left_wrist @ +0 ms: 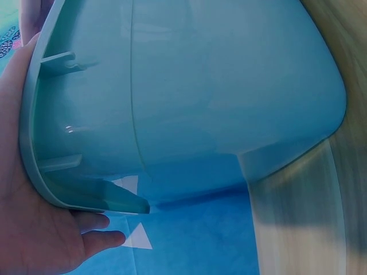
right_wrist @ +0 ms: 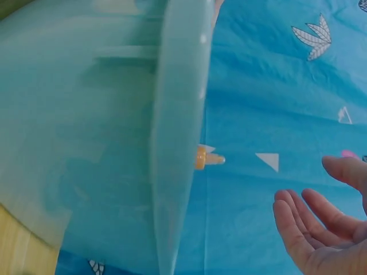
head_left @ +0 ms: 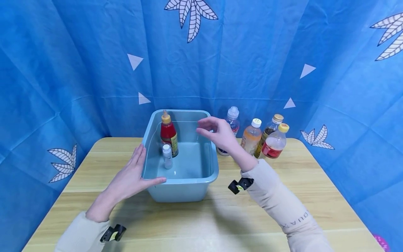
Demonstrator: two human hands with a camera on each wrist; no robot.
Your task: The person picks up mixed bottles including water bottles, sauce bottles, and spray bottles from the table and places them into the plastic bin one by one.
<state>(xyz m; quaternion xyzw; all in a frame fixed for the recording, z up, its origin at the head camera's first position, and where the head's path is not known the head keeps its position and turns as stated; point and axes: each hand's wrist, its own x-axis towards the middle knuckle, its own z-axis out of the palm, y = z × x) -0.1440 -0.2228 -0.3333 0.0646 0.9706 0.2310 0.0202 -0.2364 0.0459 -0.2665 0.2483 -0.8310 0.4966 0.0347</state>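
Note:
A light blue plastic tub stands on the table. Inside it, near the left wall, are a red sauce bottle with a yellow nozzle cap and a small clear bottle with a white cap. My left hand rests at the tub's near left corner, thumb along the front rim and straight fingers against the left side. Over the right rim hovers my right hand, its fingers loosely bent and nothing between them. In the right wrist view, that hand is apart from the tub.
Right of the tub stand several bottles: a clear one partly behind my right hand, one with a white cap, one with a gold cap and a red-labelled one. A blue curtain hangs behind the wooden table.

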